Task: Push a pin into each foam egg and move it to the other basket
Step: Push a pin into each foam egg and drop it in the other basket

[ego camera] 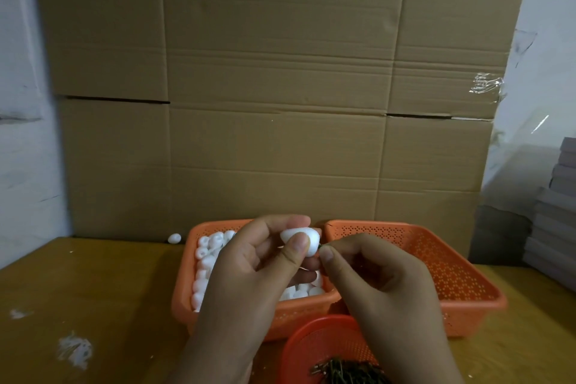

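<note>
The left hand [249, 262] is raised over the left basket [187, 296], its thumb and fingers curled round a white foam egg [300, 238] and pinching it; the egg is held in the air above that basket, just left of the gap between the two baskets. The right hand [367, 277] meets it from the right, thumb and forefinger pinched together on a thin pin [320, 247] whose tip touches the egg's right end; how deep it sits cannot be told. The left basket is heaped with foam eggs [207, 262], partly hidden behind the left hand; the right basket [452, 274], touching it, shows only bare orange mesh. A smaller red basket [314, 343] in front holds dark pins [346, 371]; the right wrist covers part of it. One loose egg [174, 238] lies on the wooden table [93, 290] near the cardboard sheet [274, 87] behind; no writing is readable anywhere.
</note>
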`<state>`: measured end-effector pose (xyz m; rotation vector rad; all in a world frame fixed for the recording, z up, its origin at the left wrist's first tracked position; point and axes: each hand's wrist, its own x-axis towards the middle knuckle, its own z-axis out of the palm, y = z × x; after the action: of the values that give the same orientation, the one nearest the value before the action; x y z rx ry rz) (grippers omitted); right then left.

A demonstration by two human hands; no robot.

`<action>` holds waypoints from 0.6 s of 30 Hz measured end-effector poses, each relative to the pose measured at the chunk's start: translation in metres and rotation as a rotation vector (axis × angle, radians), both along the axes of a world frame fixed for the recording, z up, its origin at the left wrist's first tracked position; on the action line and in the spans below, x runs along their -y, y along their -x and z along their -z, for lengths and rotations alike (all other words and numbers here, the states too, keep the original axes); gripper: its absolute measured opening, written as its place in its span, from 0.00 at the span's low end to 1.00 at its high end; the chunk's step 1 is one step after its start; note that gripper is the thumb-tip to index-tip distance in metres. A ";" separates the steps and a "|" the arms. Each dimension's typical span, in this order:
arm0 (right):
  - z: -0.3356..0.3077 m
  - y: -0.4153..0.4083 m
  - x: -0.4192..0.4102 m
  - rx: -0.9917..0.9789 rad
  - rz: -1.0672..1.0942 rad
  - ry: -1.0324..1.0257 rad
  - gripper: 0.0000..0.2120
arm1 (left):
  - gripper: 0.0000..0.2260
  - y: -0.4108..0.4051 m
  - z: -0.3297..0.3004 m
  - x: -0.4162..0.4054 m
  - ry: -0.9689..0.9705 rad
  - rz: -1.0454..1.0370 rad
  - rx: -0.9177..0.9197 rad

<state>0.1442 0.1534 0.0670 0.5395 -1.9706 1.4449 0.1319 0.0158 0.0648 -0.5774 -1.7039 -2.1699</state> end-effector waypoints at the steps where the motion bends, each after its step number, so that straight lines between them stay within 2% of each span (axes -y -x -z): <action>1: -0.001 0.000 0.000 0.024 -0.018 -0.015 0.08 | 0.10 -0.001 -0.002 0.002 0.019 -0.011 -0.021; 6: -0.005 0.000 -0.003 0.085 -0.115 0.030 0.04 | 0.13 -0.004 -0.007 0.006 0.186 -0.178 -0.109; 12: -0.009 -0.002 -0.002 0.122 -0.240 0.046 0.12 | 0.14 -0.001 -0.001 0.009 0.437 -0.407 -0.288; 14: -0.010 -0.001 0.000 0.144 -0.303 0.022 0.11 | 0.14 -0.001 -0.001 0.008 0.536 -0.472 -0.357; 16: -0.009 -0.001 0.002 0.161 -0.333 0.010 0.10 | 0.14 -0.002 -0.001 0.006 0.554 -0.472 -0.366; 18: -0.006 0.001 0.003 0.170 -0.323 0.033 0.10 | 0.13 -0.002 0.000 0.005 0.492 -0.391 -0.332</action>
<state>0.1433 0.1499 0.0729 0.7706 -2.0555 1.7667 0.1337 0.0111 0.0645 -0.6163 -1.9609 -1.3116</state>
